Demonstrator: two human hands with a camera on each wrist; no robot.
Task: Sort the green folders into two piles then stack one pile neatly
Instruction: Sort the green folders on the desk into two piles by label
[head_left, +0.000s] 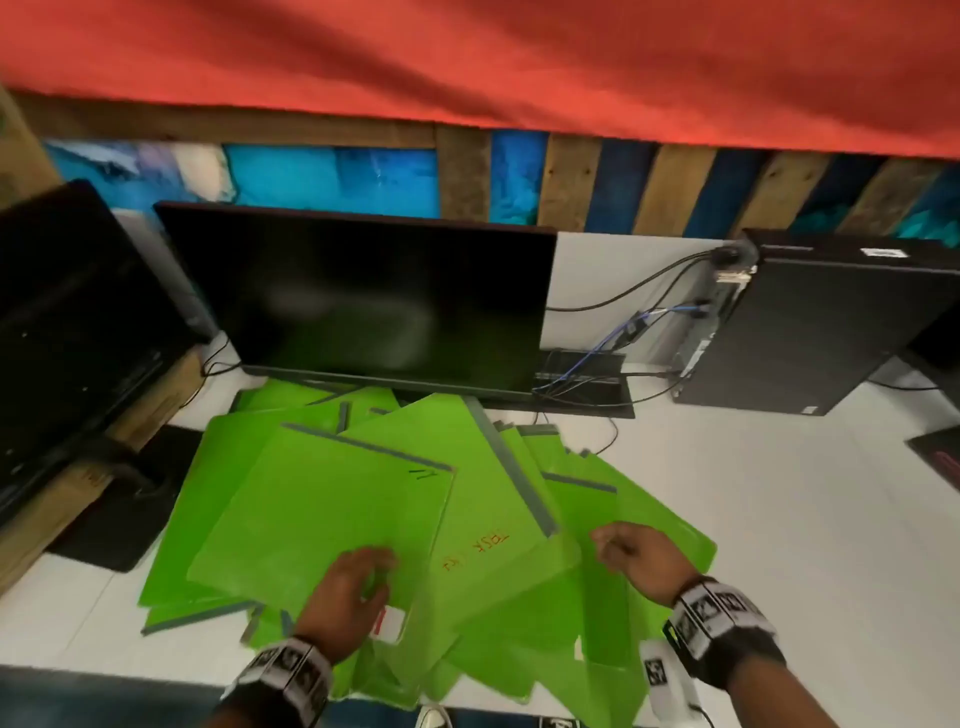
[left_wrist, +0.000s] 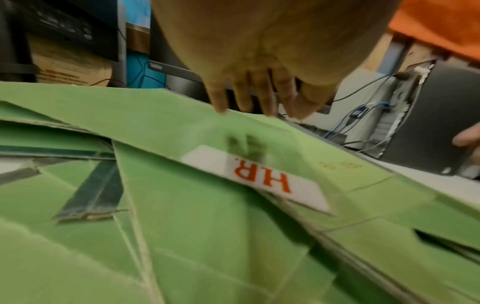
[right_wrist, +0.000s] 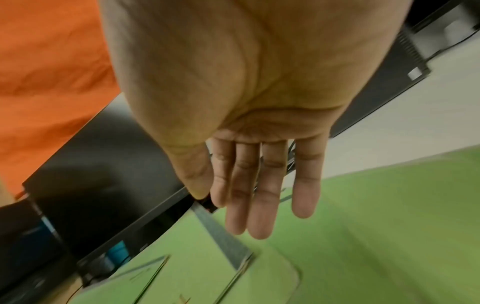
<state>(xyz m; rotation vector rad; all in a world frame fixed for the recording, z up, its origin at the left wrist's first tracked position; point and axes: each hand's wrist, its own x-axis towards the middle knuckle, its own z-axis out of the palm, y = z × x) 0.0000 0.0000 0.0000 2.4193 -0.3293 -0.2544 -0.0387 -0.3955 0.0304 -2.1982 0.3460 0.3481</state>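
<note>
A loose heap of green folders (head_left: 363, 519) with grey spines lies fanned over the white desk (head_left: 779, 493). My left hand (head_left: 358, 582) is on the near edge of the top folder. Its straight fingers (left_wrist: 241, 96) reach over a raised translucent folder edge (left_wrist: 155, 115), and their tips show dimly through it. A white label reading HR (left_wrist: 259, 181) sits just below that hand, also seen as the label (head_left: 392, 623). My right hand (head_left: 623, 551) hovers over the right side of the heap, its fingers (right_wrist: 259, 205) straight and holding nothing.
A dark monitor (head_left: 363, 301) stands right behind the heap, with a second monitor (head_left: 67, 322) at the left. A black computer tower (head_left: 810, 322) with cables (head_left: 623, 338) is at the right. A black mat (head_left: 119, 499) and a wooden box (head_left: 31, 519) flank the left.
</note>
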